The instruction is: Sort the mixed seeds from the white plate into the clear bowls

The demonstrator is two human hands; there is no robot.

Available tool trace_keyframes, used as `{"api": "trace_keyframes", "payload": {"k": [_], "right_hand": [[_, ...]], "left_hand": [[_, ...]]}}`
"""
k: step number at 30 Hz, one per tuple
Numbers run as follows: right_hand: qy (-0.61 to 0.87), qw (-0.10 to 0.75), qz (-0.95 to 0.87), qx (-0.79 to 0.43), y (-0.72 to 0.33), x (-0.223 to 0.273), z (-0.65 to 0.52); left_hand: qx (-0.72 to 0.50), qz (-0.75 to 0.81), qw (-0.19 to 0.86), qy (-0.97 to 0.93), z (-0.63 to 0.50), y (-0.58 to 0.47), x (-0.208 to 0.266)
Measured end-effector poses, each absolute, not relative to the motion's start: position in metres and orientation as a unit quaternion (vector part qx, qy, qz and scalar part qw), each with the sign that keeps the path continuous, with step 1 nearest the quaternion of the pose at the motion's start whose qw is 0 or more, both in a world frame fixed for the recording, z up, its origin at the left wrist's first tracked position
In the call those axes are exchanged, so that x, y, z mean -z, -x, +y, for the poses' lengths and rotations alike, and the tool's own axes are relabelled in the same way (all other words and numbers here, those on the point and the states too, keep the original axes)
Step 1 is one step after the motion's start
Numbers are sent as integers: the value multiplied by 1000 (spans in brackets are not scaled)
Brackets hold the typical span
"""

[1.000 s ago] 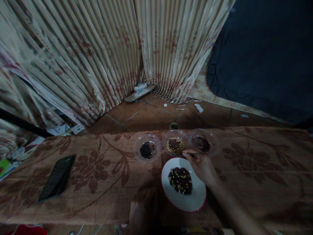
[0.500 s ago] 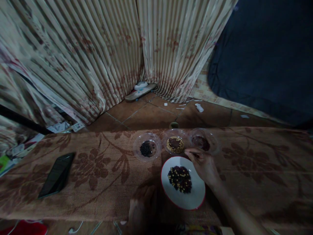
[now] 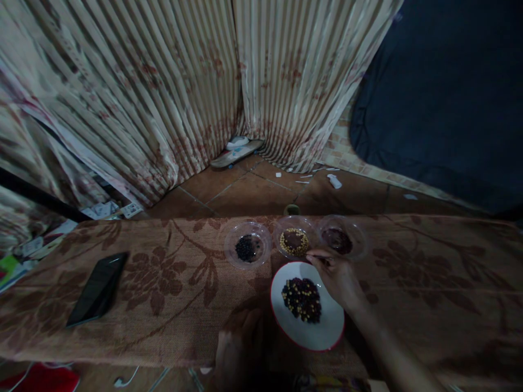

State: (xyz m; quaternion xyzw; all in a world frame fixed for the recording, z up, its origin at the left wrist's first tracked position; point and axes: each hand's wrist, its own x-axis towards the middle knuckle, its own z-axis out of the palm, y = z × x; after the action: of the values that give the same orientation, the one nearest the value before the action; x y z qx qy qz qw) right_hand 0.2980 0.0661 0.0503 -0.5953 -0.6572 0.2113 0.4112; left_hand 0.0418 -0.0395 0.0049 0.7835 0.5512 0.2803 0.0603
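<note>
My right hand (image 3: 335, 275) hovers over the upper right rim of a white plate (image 3: 300, 336) with a red edge. Its thumb and fingertips are pinched together; whatever they hold is too small to make out. On the plate lies a pile of mixed dark and yellow beans (image 3: 302, 300). Just beyond stand three clear plastic bowls: the left bowl (image 3: 229, 247) with black beans (image 3: 245, 248), the middle bowl with yellow beans (image 3: 301, 249), the right bowl (image 3: 359, 245) with dark red beans (image 3: 337, 239). My left hand (image 3: 235, 343) rests at the near table edge, its fingers lost in shadow.
A black phone (image 3: 98, 288) lies at the left on the patterned brown tablecloth (image 3: 180, 321). Behind the table, a round container (image 3: 291, 209) shows past the edge. A skateboard (image 3: 237, 154) and a white bottle (image 3: 334, 181) are on the tiled floor, by striped curtains (image 3: 196, 81).
The whole view has shifted slightly. My right hand has moved a little toward the plate, its fingertips still pinched near the middle bowl. My left hand and the beans look unchanged.
</note>
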Motion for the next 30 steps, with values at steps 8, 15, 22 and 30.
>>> {"api": "trace_keyframes", "payload": {"k": [8, 15, 22, 30], "right_hand": [[589, 421, -658, -206, -299, -48, 67], [587, 426, -658, -203, -298, -48, 66], [589, 413, -665, -201, -300, -43, 68], [586, 401, -675, -201, -299, -46, 66]], "left_hand": [[-273, 557, 64, -782, -40, -42, -6], [-283, 558, 66, -777, -40, -42, -3], [-283, 554, 58, -781, -39, -42, -1], [-284, 554, 55, -781, -40, -43, 0]]}}
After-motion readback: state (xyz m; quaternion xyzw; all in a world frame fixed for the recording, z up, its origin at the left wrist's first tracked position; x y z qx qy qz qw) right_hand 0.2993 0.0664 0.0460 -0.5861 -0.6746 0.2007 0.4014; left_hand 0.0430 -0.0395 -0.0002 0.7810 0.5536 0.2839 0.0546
